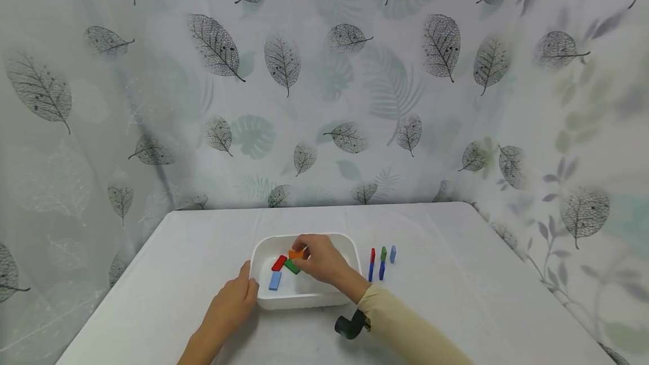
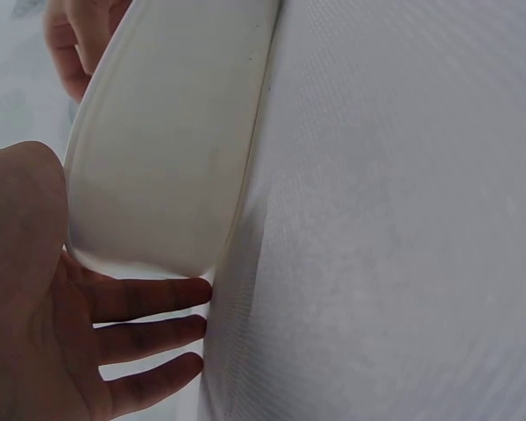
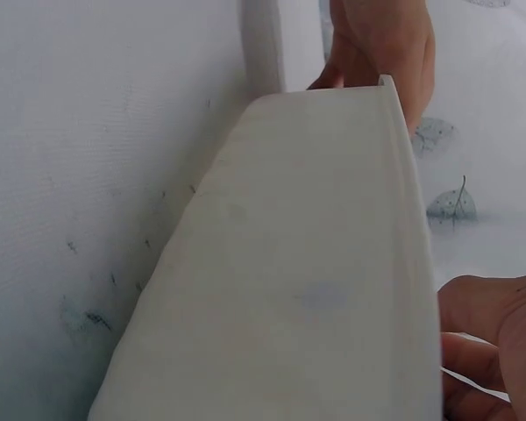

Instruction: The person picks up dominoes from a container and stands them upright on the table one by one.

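A white tray (image 1: 304, 300) rests on the table. My left hand (image 1: 230, 303) touches its left end; in the left wrist view its fingers (image 2: 149, 342) are straight and spread along the outer wall, the thumb by the rim. Over the tray, my right hand (image 1: 321, 261) pinches an orange block (image 1: 296, 254) between thumb and fingers. In the tray below lie a red block (image 1: 279, 263), a green block (image 1: 292, 266) and a light blue block (image 1: 275, 281), all flat. The right wrist view shows the tray wall (image 3: 289, 237) but hides the pinched block.
Right of the tray, a red block (image 1: 372, 255) and a green block (image 1: 383, 253) each adjoin a dark blue block (image 1: 382, 271); a light blue piece (image 1: 392, 254) stands apart. A dark device (image 1: 350, 325) sits at my right wrist. Leaf-patterned curtains (image 1: 324, 83) bound the white table (image 1: 456, 297).
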`<state>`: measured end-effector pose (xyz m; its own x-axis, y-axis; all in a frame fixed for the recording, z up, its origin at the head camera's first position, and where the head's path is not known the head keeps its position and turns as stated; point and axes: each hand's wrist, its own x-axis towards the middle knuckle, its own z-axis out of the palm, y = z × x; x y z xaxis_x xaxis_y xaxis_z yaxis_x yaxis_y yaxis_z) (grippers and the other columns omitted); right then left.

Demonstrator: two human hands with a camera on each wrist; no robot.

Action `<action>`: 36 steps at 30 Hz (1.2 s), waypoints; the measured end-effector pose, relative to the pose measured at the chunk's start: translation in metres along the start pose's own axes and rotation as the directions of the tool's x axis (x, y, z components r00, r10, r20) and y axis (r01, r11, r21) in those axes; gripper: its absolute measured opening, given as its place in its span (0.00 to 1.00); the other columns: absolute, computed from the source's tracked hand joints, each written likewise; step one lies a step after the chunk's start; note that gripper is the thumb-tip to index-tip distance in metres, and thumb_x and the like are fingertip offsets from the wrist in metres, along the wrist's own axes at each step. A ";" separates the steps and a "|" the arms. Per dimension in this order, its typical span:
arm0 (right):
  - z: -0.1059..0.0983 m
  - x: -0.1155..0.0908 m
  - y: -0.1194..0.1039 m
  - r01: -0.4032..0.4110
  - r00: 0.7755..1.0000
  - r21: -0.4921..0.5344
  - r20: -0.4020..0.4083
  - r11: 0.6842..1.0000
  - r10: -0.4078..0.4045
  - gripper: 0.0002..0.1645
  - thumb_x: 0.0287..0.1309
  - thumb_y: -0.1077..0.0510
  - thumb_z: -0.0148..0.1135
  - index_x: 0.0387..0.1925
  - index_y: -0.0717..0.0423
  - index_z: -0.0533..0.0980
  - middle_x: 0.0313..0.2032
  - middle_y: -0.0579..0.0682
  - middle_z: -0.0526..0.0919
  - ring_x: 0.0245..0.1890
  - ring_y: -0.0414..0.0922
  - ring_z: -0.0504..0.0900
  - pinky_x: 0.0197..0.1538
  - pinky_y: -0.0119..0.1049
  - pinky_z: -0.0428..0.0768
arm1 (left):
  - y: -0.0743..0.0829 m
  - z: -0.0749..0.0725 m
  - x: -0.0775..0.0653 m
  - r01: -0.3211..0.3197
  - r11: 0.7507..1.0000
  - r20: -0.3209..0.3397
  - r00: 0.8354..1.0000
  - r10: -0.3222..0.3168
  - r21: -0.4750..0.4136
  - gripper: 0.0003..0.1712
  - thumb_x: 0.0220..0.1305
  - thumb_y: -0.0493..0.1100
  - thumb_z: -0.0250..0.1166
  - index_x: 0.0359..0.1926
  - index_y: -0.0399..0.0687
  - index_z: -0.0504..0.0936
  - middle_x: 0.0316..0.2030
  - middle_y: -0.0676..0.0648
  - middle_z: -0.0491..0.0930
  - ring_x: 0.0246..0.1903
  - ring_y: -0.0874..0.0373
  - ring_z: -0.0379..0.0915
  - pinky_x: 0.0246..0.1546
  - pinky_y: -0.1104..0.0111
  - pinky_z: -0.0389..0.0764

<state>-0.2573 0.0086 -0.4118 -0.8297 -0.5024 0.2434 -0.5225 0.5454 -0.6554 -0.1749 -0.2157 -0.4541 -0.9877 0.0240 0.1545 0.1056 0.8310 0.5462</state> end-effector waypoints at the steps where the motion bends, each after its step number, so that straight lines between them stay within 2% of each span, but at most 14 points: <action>1: 0.001 0.000 0.000 0.000 1.000 -0.007 0.002 1.000 0.000 0.13 0.61 0.63 0.73 0.48 0.60 0.84 0.42 0.51 0.86 0.38 0.42 0.80 0.39 0.27 0.80 | 0.000 0.000 0.000 0.002 1.000 -0.001 1.000 -0.002 0.001 0.29 0.78 0.41 0.49 0.73 0.29 0.62 0.59 0.29 0.79 0.56 0.35 0.80 0.52 0.40 0.80; 10: 0.012 0.010 0.005 0.013 1.000 -0.079 0.016 0.997 -0.012 0.11 0.60 0.63 0.74 0.44 0.59 0.84 0.40 0.49 0.86 0.38 0.42 0.82 0.41 0.31 0.81 | -0.001 0.000 0.001 -0.008 1.000 -0.006 1.000 0.008 0.002 0.28 0.78 0.41 0.49 0.72 0.30 0.63 0.57 0.30 0.81 0.53 0.36 0.81 0.49 0.40 0.81; 15: 0.018 0.015 0.004 -0.014 0.999 -0.119 0.028 0.993 0.017 0.11 0.58 0.63 0.74 0.42 0.59 0.84 0.38 0.48 0.86 0.36 0.40 0.79 0.40 0.32 0.81 | -0.001 0.000 0.002 -0.013 1.000 -0.001 1.000 0.013 -0.006 0.28 0.78 0.41 0.49 0.72 0.31 0.63 0.57 0.30 0.81 0.53 0.36 0.81 0.49 0.41 0.81; 22: 0.029 0.021 0.004 -0.049 0.996 -0.190 0.061 0.980 0.062 0.11 0.58 0.65 0.74 0.43 0.58 0.85 0.37 0.46 0.85 0.35 0.39 0.77 0.44 0.36 0.81 | 0.000 -0.001 0.001 0.004 1.000 0.004 1.000 -0.004 0.003 0.28 0.78 0.41 0.49 0.72 0.30 0.63 0.56 0.30 0.81 0.52 0.36 0.82 0.47 0.40 0.81; 26: 0.037 0.024 0.008 -0.059 0.993 -0.269 0.085 0.961 0.085 0.10 0.59 0.64 0.73 0.43 0.55 0.86 0.35 0.45 0.84 0.34 0.40 0.76 0.43 0.35 0.80 | 0.000 0.000 0.001 0.006 1.000 0.008 1.000 -0.006 0.007 0.28 0.78 0.41 0.49 0.72 0.30 0.63 0.56 0.30 0.81 0.51 0.36 0.82 0.48 0.40 0.81; 31: 0.045 0.026 0.014 -0.075 0.984 -0.399 0.118 0.914 0.132 0.03 0.61 0.60 0.74 0.36 0.52 0.85 0.30 0.43 0.79 0.33 0.41 0.72 0.39 0.34 0.77 | 0.000 0.001 0.002 -0.001 1.000 0.007 1.000 0.001 0.010 0.27 0.78 0.41 0.50 0.71 0.31 0.63 0.56 0.30 0.81 0.52 0.36 0.82 0.48 0.40 0.81; 36: 0.046 0.025 0.013 -0.066 0.982 -0.454 0.129 0.889 0.139 0.09 0.61 0.61 0.74 0.29 0.50 0.79 0.27 0.43 0.74 0.30 0.41 0.71 0.35 0.33 0.75 | 0.000 -0.001 0.002 0.001 1.000 0.005 1.000 -0.001 0.011 0.28 0.78 0.41 0.49 0.72 0.30 0.63 0.56 0.30 0.81 0.51 0.37 0.82 0.47 0.40 0.82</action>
<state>-0.2752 -0.0281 -0.4472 -0.8621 -0.5037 0.0560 -0.4984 0.8224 -0.2743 -0.1764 -0.2157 -0.4531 -0.9883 0.0259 0.1501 0.1035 0.8373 0.5369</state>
